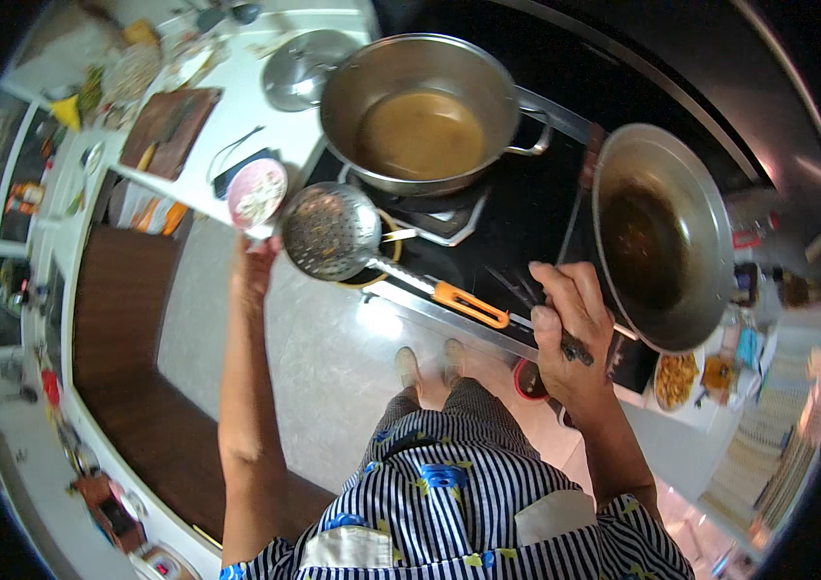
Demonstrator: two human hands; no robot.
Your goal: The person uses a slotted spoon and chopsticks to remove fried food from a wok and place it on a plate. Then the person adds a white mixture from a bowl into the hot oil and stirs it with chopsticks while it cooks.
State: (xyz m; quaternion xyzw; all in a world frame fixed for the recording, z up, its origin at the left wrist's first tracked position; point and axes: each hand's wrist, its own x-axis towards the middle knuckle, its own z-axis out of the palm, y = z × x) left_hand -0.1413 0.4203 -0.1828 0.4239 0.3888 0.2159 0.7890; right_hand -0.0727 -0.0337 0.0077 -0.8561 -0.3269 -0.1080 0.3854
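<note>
My left hand (258, 261), somewhat blurred, grips the near side of a small pink bowl (238, 196) at the counter edge. Pale chopped pieces lie in the bowl. My right hand (574, 326) is closed around thin dark sticks (512, 286) that look like chopsticks, over the front of the black cooktop (541, 196). Between my hands, a perforated metal skimmer (331, 232) with an orange handle (468, 304) rests across a yellow-rimmed vessel (397, 264). Behind it stands a large steel pot (421, 65) holding cloudy brown liquid (421, 138).
A wide wok (700, 217) with dark liquid stands right. Left on the counter (244, 69) are a steel lid (302, 72), a cutting board (193, 130) with a knife (171, 127) and a dark flat object (236, 174). A plate of browned food (675, 380) sits far right.
</note>
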